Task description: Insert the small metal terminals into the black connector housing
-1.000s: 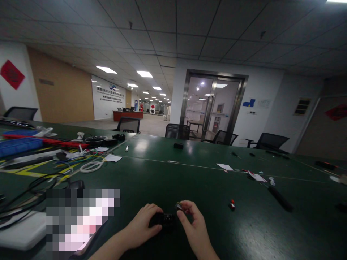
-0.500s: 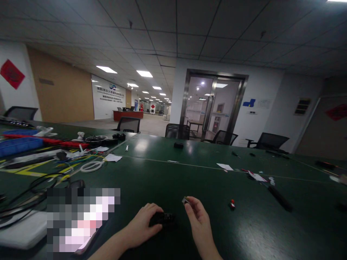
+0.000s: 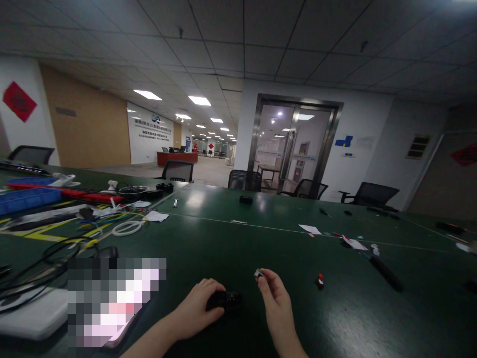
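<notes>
The left hand (image 3: 203, 304) rests at the near part of the green bench (image 3: 212, 248), its grip closed around the left end of a dark object (image 3: 230, 300), thumb on the near side and fingers over the far side. The object's long axis runs roughly sideways, its bare end pointing right, towards the right hand (image 3: 275, 298). That grip pinches a small, pale-edged piece (image 3: 258, 273) between thumb and fingertips; what the piece is, I cannot tell. It sits to the right of the dark object's bare end and a little farther from the person, the 2 things near but apart. The left hand is the nearer of the 2 to the dark object. A small red-and-black item (image 3: 320, 281) lies on the bench, right of the right hand.
</notes>
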The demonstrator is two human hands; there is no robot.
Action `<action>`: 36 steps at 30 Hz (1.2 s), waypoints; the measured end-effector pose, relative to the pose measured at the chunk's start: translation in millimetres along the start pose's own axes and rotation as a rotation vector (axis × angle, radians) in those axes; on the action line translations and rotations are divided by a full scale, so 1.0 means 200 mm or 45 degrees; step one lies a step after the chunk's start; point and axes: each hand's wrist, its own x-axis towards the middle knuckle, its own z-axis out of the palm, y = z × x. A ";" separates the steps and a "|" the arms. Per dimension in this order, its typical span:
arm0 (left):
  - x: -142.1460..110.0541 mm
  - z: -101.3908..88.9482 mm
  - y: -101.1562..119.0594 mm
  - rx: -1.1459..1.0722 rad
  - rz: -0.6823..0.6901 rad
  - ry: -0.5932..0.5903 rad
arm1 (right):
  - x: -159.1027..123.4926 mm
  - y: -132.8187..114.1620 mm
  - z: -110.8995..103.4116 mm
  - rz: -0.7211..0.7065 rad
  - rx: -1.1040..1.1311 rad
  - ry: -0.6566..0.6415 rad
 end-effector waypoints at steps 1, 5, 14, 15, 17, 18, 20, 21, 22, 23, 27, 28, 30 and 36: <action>0.00 0.00 0.00 0.001 -0.001 -0.001 | 0.00 0.00 0.00 0.004 -0.007 0.000; 0.00 0.00 0.00 -0.009 -0.004 -0.002 | 0.00 0.01 -0.01 0.002 -0.015 0.002; 0.00 0.01 -0.02 0.007 0.020 0.014 | 0.01 0.02 0.00 -0.019 -0.010 0.031; 0.00 0.01 -0.01 0.008 0.016 0.014 | 0.01 0.02 0.00 -0.023 -0.007 0.037; 0.00 0.01 -0.01 0.009 0.011 0.010 | 0.01 0.02 0.00 -0.011 -0.008 0.036; 0.00 0.00 0.00 0.013 0.011 0.010 | 0.01 0.02 0.00 0.004 -0.009 0.031; 0.00 0.00 0.00 0.023 0.011 0.007 | 0.01 0.02 -0.01 0.038 -0.009 0.023; 0.00 0.00 0.00 0.028 0.010 0.006 | 0.00 0.01 -0.01 0.055 -0.006 0.018; 0.00 0.00 0.00 0.030 0.010 0.006 | 0.00 0.01 -0.01 0.073 -0.002 0.016; 0.00 0.00 0.00 0.030 0.010 0.006 | 0.00 0.01 -0.01 0.090 -0.002 0.012; 0.00 0.00 0.00 0.016 0.012 0.011 | 0.00 -0.01 -0.01 0.125 -0.012 -0.005; 0.00 0.00 0.00 0.014 0.012 0.011 | -0.01 -0.01 -0.01 0.122 -0.013 -0.002; 0.00 0.00 0.00 0.013 0.009 0.011 | -0.01 -0.01 -0.01 0.109 -0.010 0.001; 0.00 0.00 -0.01 -0.003 0.010 0.013 | 0.00 0.00 -0.01 0.073 0.002 0.000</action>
